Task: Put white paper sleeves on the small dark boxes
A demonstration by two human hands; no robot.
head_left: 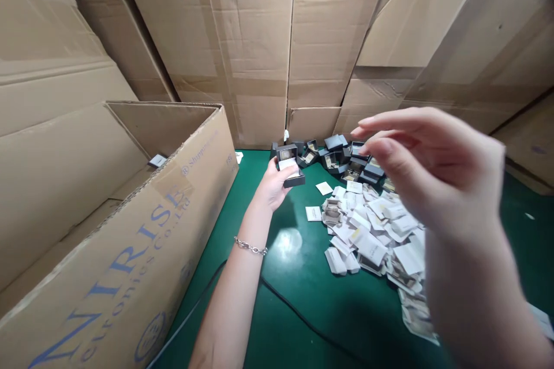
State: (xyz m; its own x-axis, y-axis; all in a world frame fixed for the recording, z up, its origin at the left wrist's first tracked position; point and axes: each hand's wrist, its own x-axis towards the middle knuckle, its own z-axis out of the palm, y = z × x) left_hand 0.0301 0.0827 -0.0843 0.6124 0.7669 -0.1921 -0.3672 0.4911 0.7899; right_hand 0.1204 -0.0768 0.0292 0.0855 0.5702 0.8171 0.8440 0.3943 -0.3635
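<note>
My left hand (273,184) reaches out over the green table (303,311) and grips a small dark hinged box (289,165), its lid up and a white insert showing inside. A thin bracelet sits on that wrist. My right hand (415,167) is raised close to the camera above a heap of white folded cards (372,236). Its fingers are stretched out and a little curled, with nothing visible between them. Behind the heap lies a cluster of several open dark boxes (335,155).
A large open cardboard carton (142,242) with blue lettering stands at the left. Tall cardboard cartons (259,40) wall in the back and right. A black cable (298,314) crosses the table near me. Loose white cards (313,213) lie by the heap.
</note>
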